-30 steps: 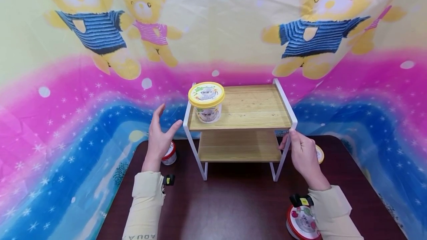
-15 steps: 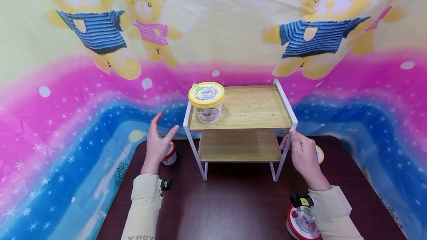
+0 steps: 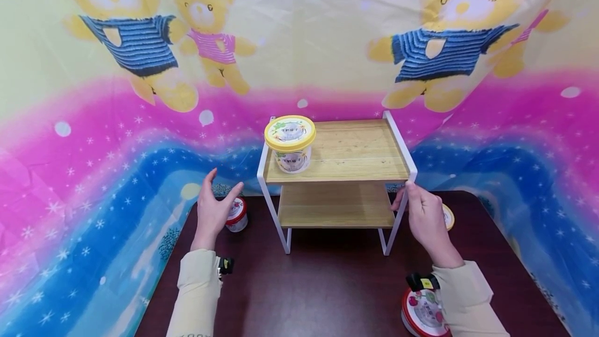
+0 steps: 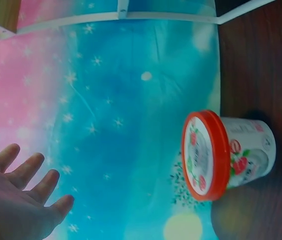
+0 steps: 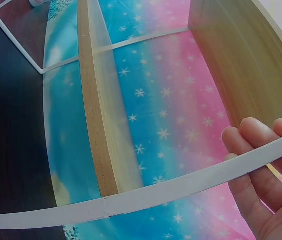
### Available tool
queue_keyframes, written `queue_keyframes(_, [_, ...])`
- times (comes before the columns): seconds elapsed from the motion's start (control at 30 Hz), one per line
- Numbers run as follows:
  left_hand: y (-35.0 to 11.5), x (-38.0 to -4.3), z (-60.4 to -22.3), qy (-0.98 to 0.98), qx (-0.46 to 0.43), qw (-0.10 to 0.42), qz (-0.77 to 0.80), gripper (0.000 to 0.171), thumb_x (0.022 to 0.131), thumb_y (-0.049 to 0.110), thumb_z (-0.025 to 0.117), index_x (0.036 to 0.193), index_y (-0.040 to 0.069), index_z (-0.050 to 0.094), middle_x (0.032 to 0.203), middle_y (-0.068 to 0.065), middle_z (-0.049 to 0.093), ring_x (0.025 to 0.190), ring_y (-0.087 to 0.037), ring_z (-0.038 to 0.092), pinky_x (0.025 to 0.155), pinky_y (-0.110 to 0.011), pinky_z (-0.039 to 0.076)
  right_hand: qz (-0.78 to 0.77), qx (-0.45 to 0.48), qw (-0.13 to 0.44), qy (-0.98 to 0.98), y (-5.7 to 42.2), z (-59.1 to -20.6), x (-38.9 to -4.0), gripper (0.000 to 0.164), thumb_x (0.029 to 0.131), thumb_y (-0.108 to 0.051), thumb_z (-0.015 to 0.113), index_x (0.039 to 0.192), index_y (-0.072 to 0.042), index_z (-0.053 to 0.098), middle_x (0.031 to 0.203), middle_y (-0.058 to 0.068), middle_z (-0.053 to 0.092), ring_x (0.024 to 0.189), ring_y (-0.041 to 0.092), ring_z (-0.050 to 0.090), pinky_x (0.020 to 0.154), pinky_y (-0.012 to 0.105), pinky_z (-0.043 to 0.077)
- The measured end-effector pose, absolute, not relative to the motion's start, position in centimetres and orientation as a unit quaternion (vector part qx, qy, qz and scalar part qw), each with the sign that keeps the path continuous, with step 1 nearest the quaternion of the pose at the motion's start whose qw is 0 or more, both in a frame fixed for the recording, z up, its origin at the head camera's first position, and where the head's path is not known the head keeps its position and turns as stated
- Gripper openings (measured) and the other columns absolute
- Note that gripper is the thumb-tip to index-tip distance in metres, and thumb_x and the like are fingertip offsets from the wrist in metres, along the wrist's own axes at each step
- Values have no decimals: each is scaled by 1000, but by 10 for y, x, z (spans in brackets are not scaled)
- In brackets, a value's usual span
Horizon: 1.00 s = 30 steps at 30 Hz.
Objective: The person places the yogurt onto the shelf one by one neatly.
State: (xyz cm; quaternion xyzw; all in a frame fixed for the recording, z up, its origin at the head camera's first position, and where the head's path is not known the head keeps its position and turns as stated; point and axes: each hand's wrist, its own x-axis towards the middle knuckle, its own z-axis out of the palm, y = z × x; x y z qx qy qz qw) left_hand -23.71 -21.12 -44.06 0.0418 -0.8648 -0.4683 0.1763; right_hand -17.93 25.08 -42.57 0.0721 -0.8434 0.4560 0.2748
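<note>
On the left of the top board of a two-tier wooden shelf (image 3: 353, 152) with a white frame stands a tub with a yellow lid (image 3: 291, 142). My right hand (image 3: 428, 220) grips the shelf's front right upright near the top. The right wrist view shows its fingers (image 5: 255, 131) curled round the white bar (image 5: 185, 178). To the left of the shelf, my left hand (image 3: 211, 216) is in the air, fingers spread and holding nothing. Nearest to it is a red-lidded tub (image 3: 236, 216) on the table, seen whole in the left wrist view.
A second red-lidded tub (image 3: 423, 312) sits at the front right, partly covered by my right forearm. Behind my right hand shows part of a yellow-rimmed lid (image 3: 448, 217). The dark table (image 3: 309, 295) backs onto a printed bear curtain (image 3: 318, 56).
My left hand has moved down and to the left, away from the shelf, uncovering more of the red-lidded tub. My right hand keeps its grip on the upright, and the shelf has not shifted.
</note>
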Motion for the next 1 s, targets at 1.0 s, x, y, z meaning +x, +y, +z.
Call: queue_keyframes(1.0, [-246,-235,-475,-869,82,164,-459,98,87,60,73,161,15,26,162,-11,32,147,-34,28,116,-59,24,462,64,274,-841,250,-426,-178,51,113,-29,37,75,-11,66,70,-1,66,55,18,47,56,26,42])
